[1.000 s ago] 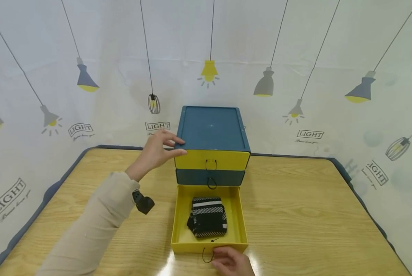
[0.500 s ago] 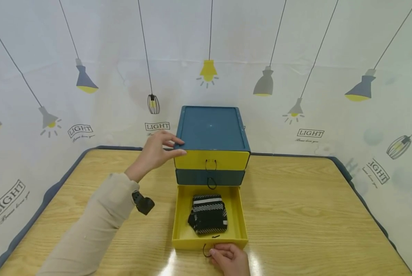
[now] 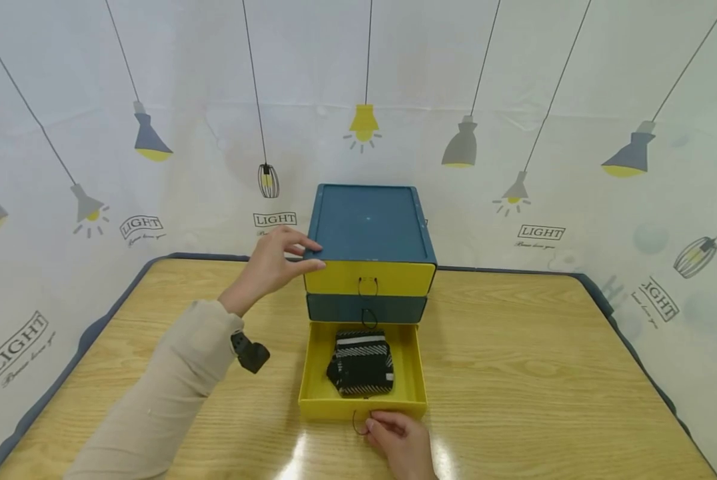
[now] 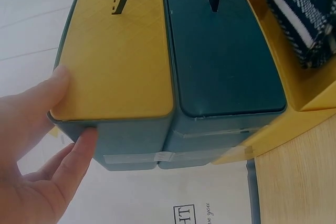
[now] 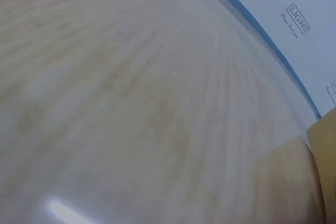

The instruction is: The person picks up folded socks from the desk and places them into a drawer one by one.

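Observation:
A small drawer cabinet (image 3: 367, 223) with a blue top stands mid-table. Its upper yellow drawer (image 3: 334, 277) and the blue drawer (image 3: 334, 309) below are closed. The bottom yellow drawer (image 3: 319, 408) is pulled out, a folded black-and-white patterned knit item (image 3: 364, 367) lying inside. My left hand (image 3: 277, 260) rests at the cabinet's upper left front corner, fingers fairly straight; in the left wrist view the thumb (image 4: 59, 85) touches the front edge. With curled fingers, my right hand (image 3: 400, 440) pinches the black pull loop (image 3: 356, 425) on the bottom drawer's front.
The wooden table (image 3: 544, 373) extends to both sides of the cabinet. Behind it hangs a white backdrop (image 3: 310, 80) printed with lamps, meeting the table's dark edge. A black device (image 3: 250, 353) sits on the left wrist.
The bottom drawer has slid a little inward, toward the cabinet, with the knit item in it. The right hand has moved along with the drawer front. The left hand has stayed in place.

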A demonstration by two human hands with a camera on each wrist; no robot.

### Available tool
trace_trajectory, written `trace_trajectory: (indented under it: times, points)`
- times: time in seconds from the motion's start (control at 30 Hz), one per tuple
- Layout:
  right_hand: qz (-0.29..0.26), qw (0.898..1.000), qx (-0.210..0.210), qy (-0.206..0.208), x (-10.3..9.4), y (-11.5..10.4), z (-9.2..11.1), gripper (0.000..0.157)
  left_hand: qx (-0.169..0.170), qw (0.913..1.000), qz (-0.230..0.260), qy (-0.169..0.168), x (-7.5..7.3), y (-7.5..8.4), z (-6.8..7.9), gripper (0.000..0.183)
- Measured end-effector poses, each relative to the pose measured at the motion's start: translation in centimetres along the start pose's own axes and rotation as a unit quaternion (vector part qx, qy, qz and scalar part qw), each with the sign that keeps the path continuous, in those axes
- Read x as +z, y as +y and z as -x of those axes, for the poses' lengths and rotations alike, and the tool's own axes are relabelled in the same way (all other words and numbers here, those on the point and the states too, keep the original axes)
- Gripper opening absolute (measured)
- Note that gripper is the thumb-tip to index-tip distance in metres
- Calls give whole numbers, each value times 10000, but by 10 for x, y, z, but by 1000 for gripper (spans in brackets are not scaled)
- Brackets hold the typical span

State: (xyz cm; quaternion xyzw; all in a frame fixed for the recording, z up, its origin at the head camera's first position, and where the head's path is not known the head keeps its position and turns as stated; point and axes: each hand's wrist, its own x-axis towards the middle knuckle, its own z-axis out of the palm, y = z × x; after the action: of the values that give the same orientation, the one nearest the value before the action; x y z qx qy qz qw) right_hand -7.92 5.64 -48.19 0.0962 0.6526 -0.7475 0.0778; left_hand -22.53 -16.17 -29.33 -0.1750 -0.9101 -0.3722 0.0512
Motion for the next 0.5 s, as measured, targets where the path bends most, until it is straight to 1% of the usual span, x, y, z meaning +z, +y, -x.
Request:
trace_trajectory:
  times: [0.07, 0.17, 0.5]
  points:
    - [-139, 9998, -84, -77, 0, -3, -7, 27, 12, 10000, -6, -1, 0, 0, 0, 30]
    - [-246, 9995, -210, -54, 0, -6, -20, 26, 7, 10000, -13, 11, 0, -1, 1, 30]
    - [-62, 9991, -327, 248, 8, -16, -61, 26, -37, 10000, 15, 0, 1, -1, 0, 30]
